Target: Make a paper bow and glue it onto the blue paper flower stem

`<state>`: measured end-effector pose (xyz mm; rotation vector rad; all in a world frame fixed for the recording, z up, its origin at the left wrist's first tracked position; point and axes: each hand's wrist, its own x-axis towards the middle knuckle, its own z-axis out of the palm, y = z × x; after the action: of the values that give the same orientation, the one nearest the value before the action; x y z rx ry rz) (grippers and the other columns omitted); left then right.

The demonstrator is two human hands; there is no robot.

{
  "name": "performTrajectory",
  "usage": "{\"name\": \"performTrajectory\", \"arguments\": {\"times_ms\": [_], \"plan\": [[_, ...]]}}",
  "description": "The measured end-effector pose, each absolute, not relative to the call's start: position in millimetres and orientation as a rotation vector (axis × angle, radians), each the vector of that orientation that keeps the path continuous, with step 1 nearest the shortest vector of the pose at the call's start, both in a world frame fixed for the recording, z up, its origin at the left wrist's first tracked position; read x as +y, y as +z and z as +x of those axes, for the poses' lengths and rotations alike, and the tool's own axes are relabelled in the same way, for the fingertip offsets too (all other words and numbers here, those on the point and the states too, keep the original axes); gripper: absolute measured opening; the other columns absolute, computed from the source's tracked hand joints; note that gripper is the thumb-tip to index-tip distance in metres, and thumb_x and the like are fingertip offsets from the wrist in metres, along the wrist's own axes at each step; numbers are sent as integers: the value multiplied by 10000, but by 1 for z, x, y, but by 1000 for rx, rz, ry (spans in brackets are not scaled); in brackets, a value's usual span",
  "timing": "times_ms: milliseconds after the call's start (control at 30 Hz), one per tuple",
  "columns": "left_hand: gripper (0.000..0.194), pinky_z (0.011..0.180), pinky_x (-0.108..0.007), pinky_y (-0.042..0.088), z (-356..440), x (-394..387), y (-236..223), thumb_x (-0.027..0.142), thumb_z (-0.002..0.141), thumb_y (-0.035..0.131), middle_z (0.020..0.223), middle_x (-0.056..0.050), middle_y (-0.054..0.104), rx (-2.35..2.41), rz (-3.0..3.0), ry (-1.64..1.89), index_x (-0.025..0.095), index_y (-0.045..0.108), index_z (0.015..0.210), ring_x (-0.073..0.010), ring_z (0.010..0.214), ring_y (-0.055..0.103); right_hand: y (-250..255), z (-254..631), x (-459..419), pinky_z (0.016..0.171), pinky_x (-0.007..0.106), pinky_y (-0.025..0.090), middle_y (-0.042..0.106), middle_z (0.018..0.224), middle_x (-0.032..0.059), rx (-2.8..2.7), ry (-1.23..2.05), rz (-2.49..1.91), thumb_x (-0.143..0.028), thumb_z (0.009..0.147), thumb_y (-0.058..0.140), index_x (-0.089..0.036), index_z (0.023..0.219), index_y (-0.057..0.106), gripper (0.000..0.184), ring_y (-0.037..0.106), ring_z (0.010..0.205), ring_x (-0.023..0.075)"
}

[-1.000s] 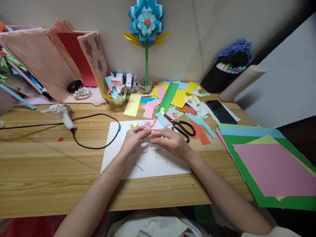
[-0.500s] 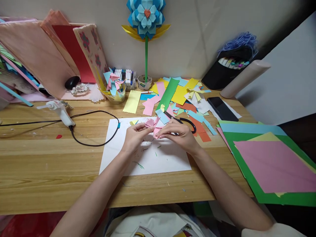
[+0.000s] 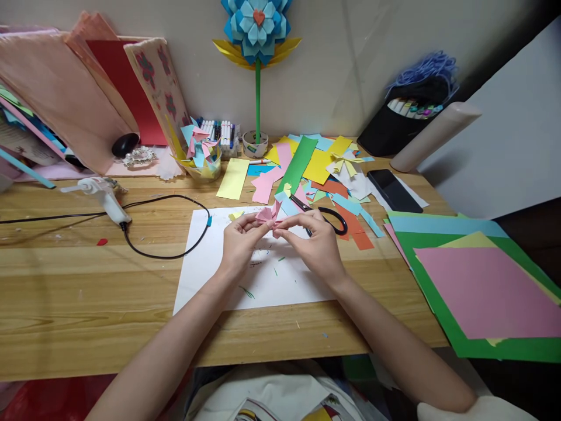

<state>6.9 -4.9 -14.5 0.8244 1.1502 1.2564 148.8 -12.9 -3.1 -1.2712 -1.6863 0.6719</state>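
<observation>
Between my two hands is a folded pink paper flower (image 3: 265, 215) with pointed petals. My left hand (image 3: 240, 241) pinches its left side between thumb and fingers. On its right edge, the thumb and forefinger of my right hand (image 3: 316, 242) are closed; the fingers cover part of the flower. Both hands are above a white sheet (image 3: 202, 257) marked with small green and dark strokes. Just behind my right hand lie black-handled scissors (image 3: 336, 220). A small yellow paper piece (image 3: 235, 216) sits near my left fingertips.
Coloured paper scraps (image 3: 315, 166) spread behind my hands. To the left are a white glue gun (image 3: 109, 202) and its looping cable. A tub of folded papers (image 3: 202, 166) and a blue paper flower (image 3: 258, 29) stand at the back. A phone (image 3: 394, 190) and paper sheets (image 3: 486, 292) lie right.
My right hand has turned and shifted slightly, its thumb now lower and further apart from the palm. The pink flower is tilted differently between my fingers. The view has moved a little.
</observation>
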Motion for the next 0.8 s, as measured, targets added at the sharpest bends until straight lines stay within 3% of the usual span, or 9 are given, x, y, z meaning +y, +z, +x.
{"name": "performTrajectory", "arguments": {"times_ms": [333, 467, 800], "plan": [[370, 685, -235, 460, 9, -5, -20, 288, 582, 757, 789, -43, 687, 1044, 790, 1230, 136, 624, 892, -134, 707, 631, 5, 150, -13, 835, 425, 370, 672, 708, 8, -1730, 475, -1359, -230, 701, 665, -256, 699, 670, 26, 497, 869, 243], [440, 619, -233, 461, 9, -5, -20, 284, 554, 776, 753, -25, 690, 1058, 732, 1222, 160, 570, 922, -142, 661, 639, 5, 153, -12, 821, 391, 388, 675, 705, 2, -1696, 579, -1375, -181, 682, 645, -257, 709, 688, 91, 522, 859, 228], [443, 546, -215, 463, 10, -6, -18, 296, 538, 782, 692, -4, 664, 1128, 855, 1278, 182, 485, 847, -130, 591, 624, 6, 159, -3, 682, 283, 457, 660, 696, 11, -1599, 1006, -1326, -195, 654, 641, -179, 672, 624, 30, 605, 694, 161]]}}
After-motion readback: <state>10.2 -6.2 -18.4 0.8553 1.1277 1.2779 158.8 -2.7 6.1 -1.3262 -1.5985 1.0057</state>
